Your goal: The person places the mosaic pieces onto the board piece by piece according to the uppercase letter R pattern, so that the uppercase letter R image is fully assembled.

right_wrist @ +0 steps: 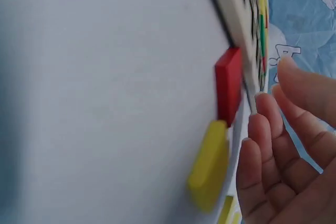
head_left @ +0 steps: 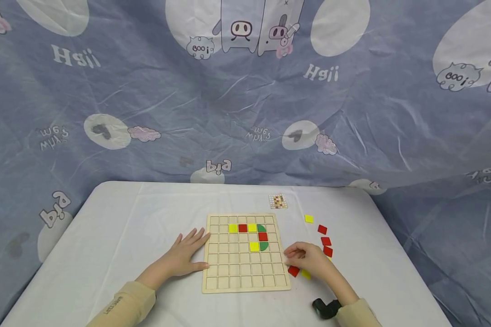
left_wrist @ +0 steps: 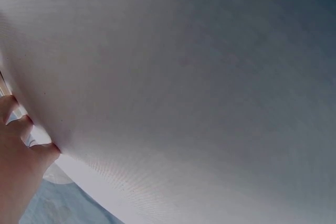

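Observation:
A wooden grid board (head_left: 229, 272) lies on the white table. Its upper part carries yellow, red and green tiles: a row ending at a green quarter-round tile (head_left: 261, 228), then a red tile (head_left: 263, 236), another green tile (head_left: 263, 246) and a yellow tile (head_left: 254, 246) below. My left hand (head_left: 186, 254) rests with spread fingers at the board's left edge. My right hand (head_left: 308, 259) hovers by the right edge, fingers loosely bent; in the right wrist view nothing shows between thumb and fingertips. Beside that hand lie a loose red tile (right_wrist: 228, 87) and a yellow tile (right_wrist: 209, 166).
A small card with a printed coloured grid (head_left: 278, 201) lies behind the board. To the right are a loose yellow tile (head_left: 308, 219) and several red tiles (head_left: 326, 241). A black object (head_left: 326, 309) shows beside the right wrist. A patterned blue cloth (head_left: 237, 104) hangs behind the table.

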Tool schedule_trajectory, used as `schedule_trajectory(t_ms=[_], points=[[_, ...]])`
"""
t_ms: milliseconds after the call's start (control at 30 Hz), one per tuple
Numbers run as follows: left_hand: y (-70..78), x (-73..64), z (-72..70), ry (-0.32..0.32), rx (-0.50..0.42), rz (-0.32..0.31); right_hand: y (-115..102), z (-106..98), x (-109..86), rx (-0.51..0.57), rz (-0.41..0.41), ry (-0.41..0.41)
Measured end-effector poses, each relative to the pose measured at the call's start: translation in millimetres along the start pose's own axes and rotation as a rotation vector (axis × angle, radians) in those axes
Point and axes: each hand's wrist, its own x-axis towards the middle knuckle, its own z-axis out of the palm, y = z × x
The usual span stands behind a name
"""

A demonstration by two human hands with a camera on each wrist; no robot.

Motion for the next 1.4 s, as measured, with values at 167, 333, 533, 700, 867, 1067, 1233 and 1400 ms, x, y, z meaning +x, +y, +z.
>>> schedule_trajectory(t_ms=[167,333,533,700,867,1067,1233,1400], points=[[0.0,-0.5,0.9,0.0,-0.003,-0.001,10,0,-9.5,-0.015,0.0,-0.018],[0.5,-1.1,0.6,0.001,0.001,0.006,17,2,-14.0,-0.03,-0.028,-0.037],[-0.3,-0.9,0.8,0.005,0.005,0.007,12,7,-15.2,-0.054,0.013,-0.026],[-2.0,1.3,3.0,0.008,0.018,-0.003,9,8,-13.0,-0.068,0.06,-0.001],[-3.3,2.2,5.0,0.007,0.024,-0.01,7,6,-10.1,-0.063,0.065,0.053],[-2.5,1.3,3.9,0.005,0.017,-0.003,-4,9,1.3,0.024,0.014,0.136],[-0.7,0.5,2.1,0.007,0.007,-0.001,-26,19,14.4,0.122,-0.028,0.119],[-1.0,0.1,2.4,0.008,0.002,-0.003,-50,34,27.4,0.159,-0.095,0.066]])
